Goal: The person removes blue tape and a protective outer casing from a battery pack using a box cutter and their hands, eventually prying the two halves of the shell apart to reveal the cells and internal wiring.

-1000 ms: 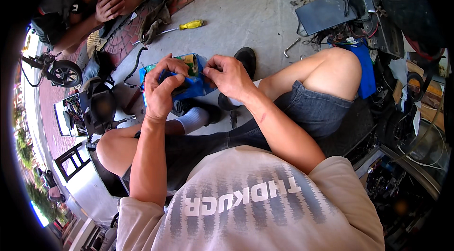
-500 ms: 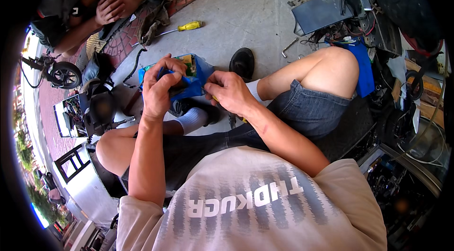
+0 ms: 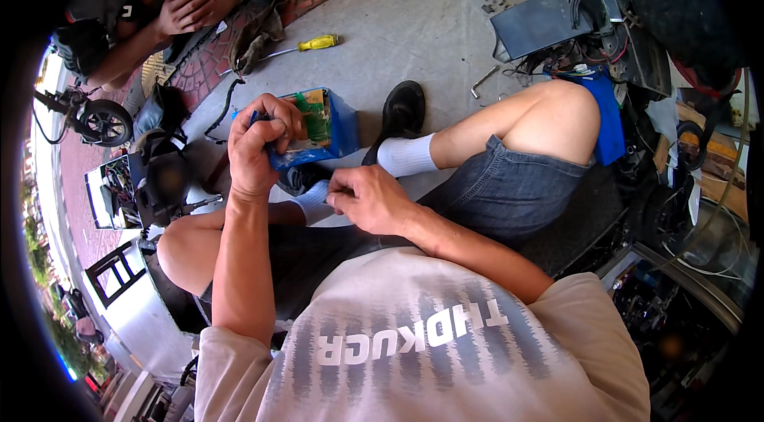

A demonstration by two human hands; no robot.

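Note:
My left hand (image 3: pixel 256 147) grips a blue-wrapped battery pack (image 3: pixel 337 132) at its left end, thumb and fingers bent over it. The pack has a green and tan top (image 3: pixel 317 124), partly hidden by those fingers, with torn-looking blue wrapping. Lower and to the right, apart from the pack, my right hand (image 3: pixel 368 201) hangs over my lap with its fingers curled; whatever it holds, if anything, is hidden.
A co-worker's hands (image 3: pixel 187 10) are at upper left. A yellow screwdriver (image 3: pixel 318 42) and a metal L-wrench (image 3: pixel 481 81) lie on the concrete. A grey panel (image 3: pixel 537 24), wiring and blue pack (image 3: pixel 609 128) are at right, a small wheel (image 3: pixel 106 122) at left.
My right hand has drawn away from the pack, down toward my lap, exposing more of the pack's top and right side. My left hand has shifted slightly left.

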